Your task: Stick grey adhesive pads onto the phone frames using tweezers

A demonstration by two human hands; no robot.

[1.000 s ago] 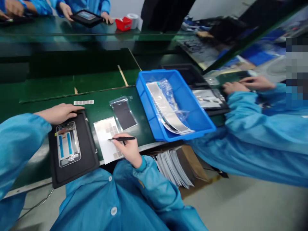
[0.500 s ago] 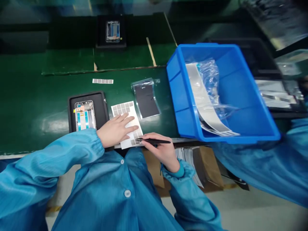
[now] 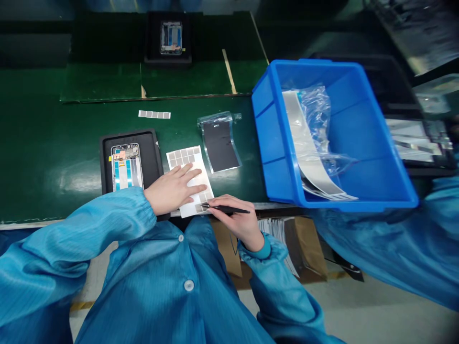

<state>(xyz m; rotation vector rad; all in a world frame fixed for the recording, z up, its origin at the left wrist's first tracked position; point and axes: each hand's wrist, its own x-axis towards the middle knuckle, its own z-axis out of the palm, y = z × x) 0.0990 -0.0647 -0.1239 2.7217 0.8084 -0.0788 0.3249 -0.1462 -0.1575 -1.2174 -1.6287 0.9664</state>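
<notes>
My left hand (image 3: pixel 172 188) lies flat, fingers spread, on a white sheet of grey square stickers (image 3: pixel 189 162) at the green table's near edge. My right hand (image 3: pixel 238 222) grips black tweezers (image 3: pixel 225 209), whose tip touches the sheet's lower corner by a grey sticker. Just left of the sheet, a black tray (image 3: pixel 147 148) holds an open phone frame (image 3: pixel 125 167) with blue strips inside.
A blue bin (image 3: pixel 362 157) with plastic-wrapped silver strips stands at the right. A bagged dark film (image 3: pixel 219 145) and a small sticker strip (image 3: pixel 154 114) lie on the table. A second tray with a phone frame (image 3: pixel 170 38) sits far back. A co-worker's blue sleeve (image 3: pixel 394 248) is at right.
My left hand left the black tray and came down flat on the sticker sheet. The tweezers tip moved to the sheet's lower corner. My view tilted down toward the table.
</notes>
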